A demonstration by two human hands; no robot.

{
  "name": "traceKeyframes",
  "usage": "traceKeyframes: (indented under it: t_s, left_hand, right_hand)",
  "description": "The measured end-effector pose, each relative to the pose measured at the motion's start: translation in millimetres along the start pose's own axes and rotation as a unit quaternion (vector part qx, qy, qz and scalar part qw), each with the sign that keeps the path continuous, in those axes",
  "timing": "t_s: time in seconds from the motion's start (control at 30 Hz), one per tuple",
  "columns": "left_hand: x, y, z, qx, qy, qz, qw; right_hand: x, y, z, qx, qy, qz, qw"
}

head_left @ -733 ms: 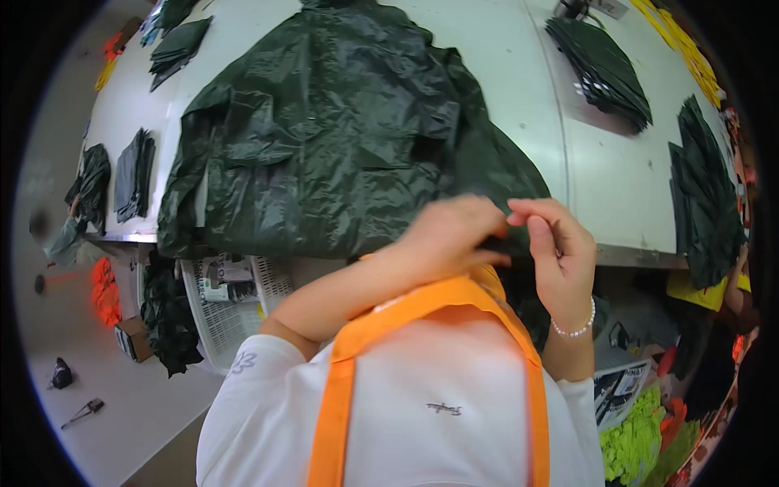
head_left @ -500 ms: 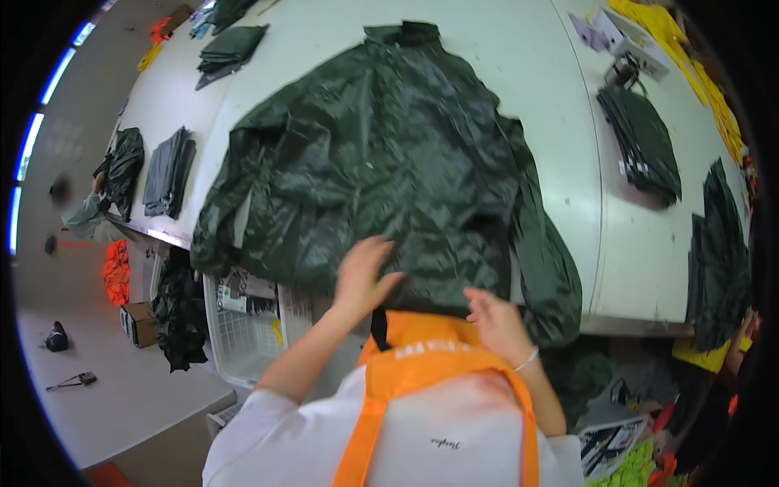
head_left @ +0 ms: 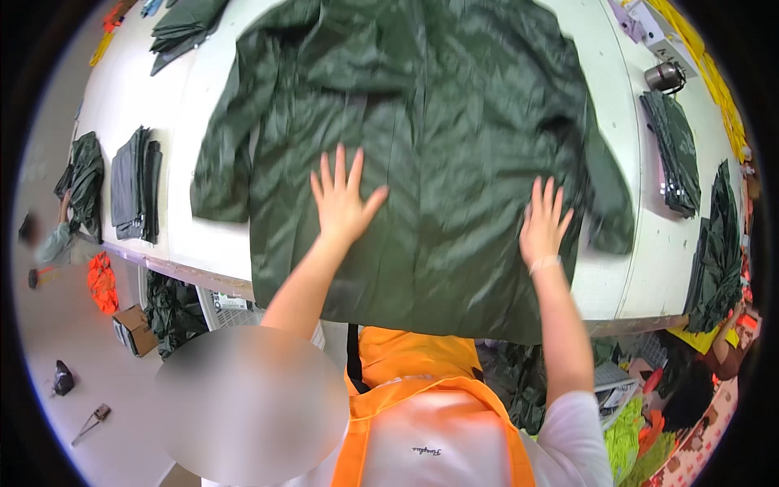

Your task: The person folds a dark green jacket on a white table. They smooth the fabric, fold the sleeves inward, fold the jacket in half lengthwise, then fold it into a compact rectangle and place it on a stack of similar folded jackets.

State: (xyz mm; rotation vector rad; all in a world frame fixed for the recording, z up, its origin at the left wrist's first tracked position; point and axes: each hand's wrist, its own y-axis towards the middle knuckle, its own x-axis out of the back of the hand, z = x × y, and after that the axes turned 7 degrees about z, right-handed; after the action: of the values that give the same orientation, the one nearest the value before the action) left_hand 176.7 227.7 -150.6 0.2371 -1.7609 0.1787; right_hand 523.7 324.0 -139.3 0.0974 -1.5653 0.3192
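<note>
A dark green raincoat [head_left: 442,252] lies spread over the white table, its sleeves out to both sides. Its lower hem reaches past the near table edge, close to my orange apron [head_left: 418,349]. Creases run across the shiny cloth. My left hand [head_left: 342,204] rests flat on the coat left of its middle, fingers spread. On the right side of the coat, my right hand [head_left: 545,230] lies palm down with its fingers stretched out. Neither hand grips anything. The collar is out of view at the top.
Folded dark garments [head_left: 134,187] lie at the left, with another stack [head_left: 672,154] at the right near a metal cup [head_left: 665,77]. A white basket [head_left: 231,312] stands below the table edge [head_left: 203,280]. At far left, a co-worker's hand [head_left: 65,207] touches a dark garment.
The raincoat has come nearer and now lies flatter, its hem over the near edge. My hands have moved from around its hem to flat on its lower part, farther apart.
</note>
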Motion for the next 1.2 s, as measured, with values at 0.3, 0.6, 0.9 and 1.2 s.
traceKeyframes:
  t_s: [0.3, 0.6, 0.9, 1.2]
  left_hand:
    - [17.4, 104.4, -8.3, -0.108, -0.064, -0.097, 0.987]
    - [-15.8, 17.2, -36.9, -0.234, -0.037, 0.02, 0.971]
    - [11.0, -54.6, -47.1, -0.277, -0.178, 0.036, 0.944]
    - [22.1, -163.5, -99.1, -0.253, -0.372, 0.201, 0.87]
  right_hand:
    - [38.9, 65.8, 53.0, 0.048, 0.062, -0.057, 0.995]
    - [-7.7, -35.2, 65.6, 0.029, 0.072, 0.011, 0.997]
    - [30.2, -95.4, 59.1, 0.125, 0.295, 0.149, 0.936]
    - [-5.5, -175.5, 50.3, 0.2, 0.43, 0.146, 0.868]
